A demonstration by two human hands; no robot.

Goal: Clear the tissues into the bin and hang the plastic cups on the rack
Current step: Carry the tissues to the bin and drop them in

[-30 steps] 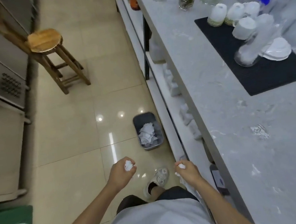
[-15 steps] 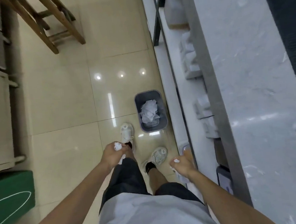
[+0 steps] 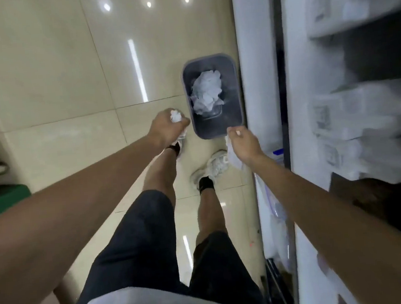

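A grey bin (image 3: 217, 128) stands on the tiled floor (image 3: 51, 68) at centre frame, right beside the white shelf unit (image 3: 258, 72) along the right edge, with a heap of crumpled tissues (image 3: 206, 91) already inside. The left hand (image 3: 167, 128), just left of the bin's near corner, has its fingers (image 3: 184, 122) curled tight round a balled tissue (image 3: 176, 116). The right hand (image 3: 245, 145), at the bin's near rim, is closed on a limp tissue (image 3: 233, 157) that hangs below it. Both of the person's white shoes (image 3: 214, 166) show underneath, near the bin.
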